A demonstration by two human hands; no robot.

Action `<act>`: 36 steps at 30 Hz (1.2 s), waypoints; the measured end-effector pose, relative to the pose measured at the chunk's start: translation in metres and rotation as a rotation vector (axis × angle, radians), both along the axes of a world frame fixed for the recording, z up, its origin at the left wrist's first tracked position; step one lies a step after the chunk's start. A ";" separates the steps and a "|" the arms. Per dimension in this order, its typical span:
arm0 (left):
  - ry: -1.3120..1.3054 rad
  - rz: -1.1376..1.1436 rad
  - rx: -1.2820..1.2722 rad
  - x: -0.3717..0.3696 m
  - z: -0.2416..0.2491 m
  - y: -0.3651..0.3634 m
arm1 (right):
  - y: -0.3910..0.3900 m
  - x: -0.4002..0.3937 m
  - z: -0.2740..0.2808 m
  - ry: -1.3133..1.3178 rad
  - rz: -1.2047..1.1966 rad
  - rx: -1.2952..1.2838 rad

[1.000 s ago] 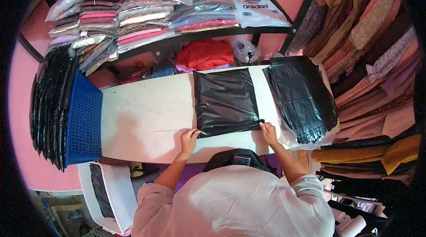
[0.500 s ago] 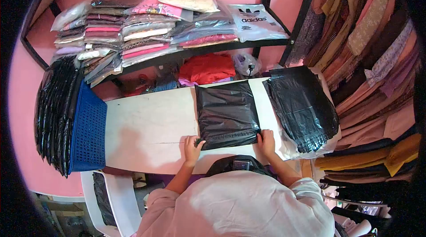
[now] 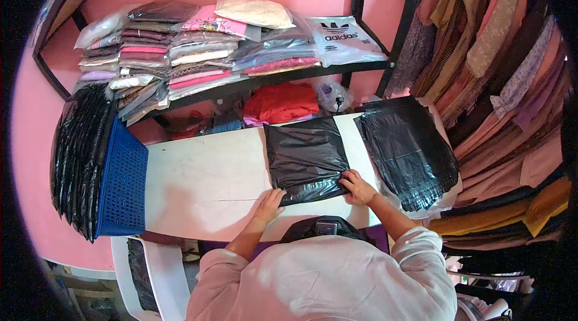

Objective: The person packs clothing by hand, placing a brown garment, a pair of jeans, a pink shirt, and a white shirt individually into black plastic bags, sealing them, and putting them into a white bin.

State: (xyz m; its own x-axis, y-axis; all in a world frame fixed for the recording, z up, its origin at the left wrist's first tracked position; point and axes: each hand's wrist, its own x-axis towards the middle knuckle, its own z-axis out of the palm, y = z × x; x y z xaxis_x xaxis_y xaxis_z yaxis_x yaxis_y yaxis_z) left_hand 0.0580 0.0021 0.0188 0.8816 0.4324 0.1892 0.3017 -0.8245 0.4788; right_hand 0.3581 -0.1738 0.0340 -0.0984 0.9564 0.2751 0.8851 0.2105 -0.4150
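A flat black plastic bag (image 3: 307, 155) lies on the white tabletop in front of me, its near edge looking crinkled and shiny. My left hand (image 3: 269, 205) is at the bag's near left corner, fingers closed on the edge. At the near right corner, my right hand (image 3: 357, 187) has its fingers bent over the bag's edge, gripping the plastic. Whatever lies inside the bag is hidden.
A stack of black plastic bags (image 3: 409, 152) lies on the table's right end. To the left, a blue perforated basket (image 3: 123, 182) holds several upright black packages (image 3: 78, 161). Bagged clothes (image 3: 201, 53) fill the shelf behind; garments (image 3: 500, 80) hang at right.
My right hand has shifted inward and up onto the bag's near right corner, its fingers now over the plastic. My left hand stays at the left corner. The whole view has tilted slightly.
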 end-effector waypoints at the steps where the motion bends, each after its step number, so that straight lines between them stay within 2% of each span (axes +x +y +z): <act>1: -0.007 0.000 0.005 0.003 -0.001 0.001 | 0.004 0.001 -0.005 -0.017 -0.026 -0.001; 6: -0.240 0.135 -0.144 0.017 0.001 0.019 | 0.010 0.003 0.002 0.022 -0.058 -0.033; 8: -0.299 0.159 -0.159 0.027 0.027 0.026 | 0.011 0.007 0.006 0.023 -0.055 0.005; 10: -0.307 0.175 -0.366 0.030 0.042 0.037 | 0.017 0.016 0.009 0.166 -0.024 0.023; 12: -0.413 0.192 -0.336 0.035 0.045 0.047 | 0.022 0.023 0.015 0.220 -0.085 0.134; 14: -0.426 0.307 -0.472 0.041 0.077 0.054 | 0.030 0.038 0.027 0.444 -0.244 0.172; 16: -0.488 0.343 -0.452 0.047 0.121 0.058 | 0.038 0.049 0.070 0.514 -0.235 0.264; 18: -0.633 0.316 -0.566 0.054 0.143 0.071 | 0.047 0.047 0.117 0.577 -0.331 0.368; 19: -0.669 0.318 -0.469 0.058 0.149 0.080 | 0.051 0.049 0.132 0.814 -0.341 0.265; 20: -0.704 0.318 -0.369 0.061 0.154 0.087 | 0.065 0.050 0.137 0.861 -0.264 0.390; 21: -0.719 0.318 -0.459 0.066 0.165 0.086 | 0.075 0.046 0.151 0.779 -0.330 0.454; 22: -0.716 0.323 -0.461 0.068 0.164 0.087 | 0.080 0.041 0.164 0.695 -0.394 0.517; 23: -0.598 0.420 -0.518 0.071 0.163 0.087 | 0.090 0.050 0.146 0.604 -0.536 0.441; 24: -0.478 0.515 -0.572 0.073 0.161 0.087 | 0.094 0.040 0.154 0.571 -0.605 0.416; 25: -0.301 0.609 -0.741 0.076 0.166 0.079 | 0.104 0.047 0.129 0.508 -0.705 0.318; 26: -0.466 0.614 -0.769 0.082 0.123 0.086 | 0.116 0.055 0.089 0.442 -0.802 0.216; 28: -0.282 0.665 -0.895 0.085 0.068 0.094 | 0.122 0.056 0.034 0.488 -0.863 0.032; 30: -0.326 0.862 -1.082 0.093 0.021 0.087 | 0.124 0.055 -0.021 0.519 -0.904 -0.058; 31: -0.319 0.846 -1.111 0.092 -0.031 0.102 | 0.123 0.055 -0.044 0.498 -0.909 -0.064; 32: -0.286 0.888 -1.016 0.094 -0.026 0.094 | 0.122 0.056 -0.058 0.477 -0.916 -0.072; 34: -0.228 0.728 -0.833 0.091 -0.022 0.090 | 0.121 0.059 -0.054 0.478 -0.912 -0.105; 36: -0.202 0.754 -0.838 0.089 -0.037 0.090 | 0.118 0.061 -0.054 0.641 -0.854 -0.150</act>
State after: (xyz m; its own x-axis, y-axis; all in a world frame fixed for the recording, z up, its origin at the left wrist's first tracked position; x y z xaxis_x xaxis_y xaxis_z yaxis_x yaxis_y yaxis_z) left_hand 0.1471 0.0917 -0.0180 0.3308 0.8952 -0.2988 0.4388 0.1344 0.8885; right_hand 0.4195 -0.0557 -0.0197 0.7384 0.6686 -0.0876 0.3239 -0.4656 -0.8236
